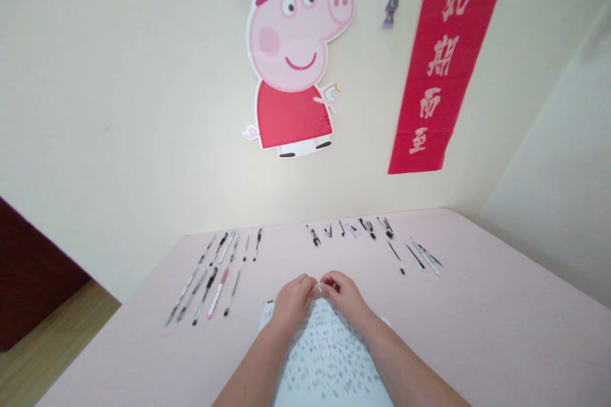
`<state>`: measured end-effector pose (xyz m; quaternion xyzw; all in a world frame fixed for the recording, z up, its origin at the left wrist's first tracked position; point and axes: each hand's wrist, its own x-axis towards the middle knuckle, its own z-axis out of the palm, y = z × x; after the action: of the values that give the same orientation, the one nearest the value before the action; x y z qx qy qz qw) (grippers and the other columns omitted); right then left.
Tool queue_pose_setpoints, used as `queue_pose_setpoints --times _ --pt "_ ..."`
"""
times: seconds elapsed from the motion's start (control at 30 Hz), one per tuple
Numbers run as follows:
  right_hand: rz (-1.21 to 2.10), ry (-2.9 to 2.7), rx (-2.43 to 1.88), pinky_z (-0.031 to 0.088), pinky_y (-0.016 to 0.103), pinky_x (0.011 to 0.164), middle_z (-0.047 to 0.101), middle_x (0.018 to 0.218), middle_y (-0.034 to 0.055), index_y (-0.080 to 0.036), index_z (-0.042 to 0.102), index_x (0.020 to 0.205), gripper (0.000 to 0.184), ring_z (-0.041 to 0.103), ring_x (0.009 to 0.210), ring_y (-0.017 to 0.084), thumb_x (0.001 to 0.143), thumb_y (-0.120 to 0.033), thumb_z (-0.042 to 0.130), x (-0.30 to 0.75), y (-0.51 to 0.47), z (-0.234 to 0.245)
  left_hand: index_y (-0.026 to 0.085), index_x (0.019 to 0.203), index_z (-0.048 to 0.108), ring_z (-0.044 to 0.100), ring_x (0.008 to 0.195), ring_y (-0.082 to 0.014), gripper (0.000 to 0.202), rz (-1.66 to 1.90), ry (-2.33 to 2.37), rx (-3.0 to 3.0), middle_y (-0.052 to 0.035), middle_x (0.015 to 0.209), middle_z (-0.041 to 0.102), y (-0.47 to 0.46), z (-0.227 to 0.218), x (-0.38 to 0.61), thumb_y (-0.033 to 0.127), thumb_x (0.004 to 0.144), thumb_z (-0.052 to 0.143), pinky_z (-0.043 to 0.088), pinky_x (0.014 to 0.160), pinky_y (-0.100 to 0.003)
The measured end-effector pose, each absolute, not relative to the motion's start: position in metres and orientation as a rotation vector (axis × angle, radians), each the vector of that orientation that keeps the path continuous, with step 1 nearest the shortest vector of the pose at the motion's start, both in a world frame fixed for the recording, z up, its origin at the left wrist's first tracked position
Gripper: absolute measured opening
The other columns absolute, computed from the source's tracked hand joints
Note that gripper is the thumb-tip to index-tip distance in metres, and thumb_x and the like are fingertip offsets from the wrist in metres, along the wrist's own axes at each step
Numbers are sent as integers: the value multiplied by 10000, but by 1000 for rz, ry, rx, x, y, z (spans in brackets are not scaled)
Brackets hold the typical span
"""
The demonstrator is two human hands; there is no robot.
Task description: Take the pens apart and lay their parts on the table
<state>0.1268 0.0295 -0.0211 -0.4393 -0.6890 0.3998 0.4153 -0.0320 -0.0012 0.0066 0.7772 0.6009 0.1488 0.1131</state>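
Observation:
My left hand and my right hand meet above the top edge of a white sheet covered in rows of dark handwritten characters. Pinched between the fingertips of both hands is a small clear piece; its kind is too small and blurred to make out. Fingers on both sides are curled and closed. Beneath my left wrist, a small dark object shows at the sheet's upper left corner, mostly hidden.
On the pink table, assembled pens lie in two rows at left. Pen parts lie along the back edge, with more parts at right. Behind stands a wall with a pig cutout and a red banner.

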Motion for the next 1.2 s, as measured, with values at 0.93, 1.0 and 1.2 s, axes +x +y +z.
queue_pose_setpoints --times 0.93,1.0,1.2 --pt "420 -1875 -1341 417 324 715 591 773 54 -215 592 712 113 543 776 217 697 -109 554 136 35 -34 189 907 624 533 1023 -191 199 1051 1576 2384 -82 1096 569 4 -7 -39 151 819 448 448 883 -350" --pt "426 -1869 -1346 420 321 729 594 790 55 -211 598 737 128 546 791 217 688 -103 551 136 35 -33 201 918 640 546 979 -199 199 1083 1600 2446 -81 1054 594 3 -4 -40 185 827 464 460 849 -367" --pt "466 -1831 -1315 428 327 786 606 864 65 -202 617 860 183 556 852 218 702 -143 547 136 34 -29 207 1023 619 573 872 -182 245 1306 1663 2329 -68 940 620 -3 9 -39 267 857 449 469 790 -340"
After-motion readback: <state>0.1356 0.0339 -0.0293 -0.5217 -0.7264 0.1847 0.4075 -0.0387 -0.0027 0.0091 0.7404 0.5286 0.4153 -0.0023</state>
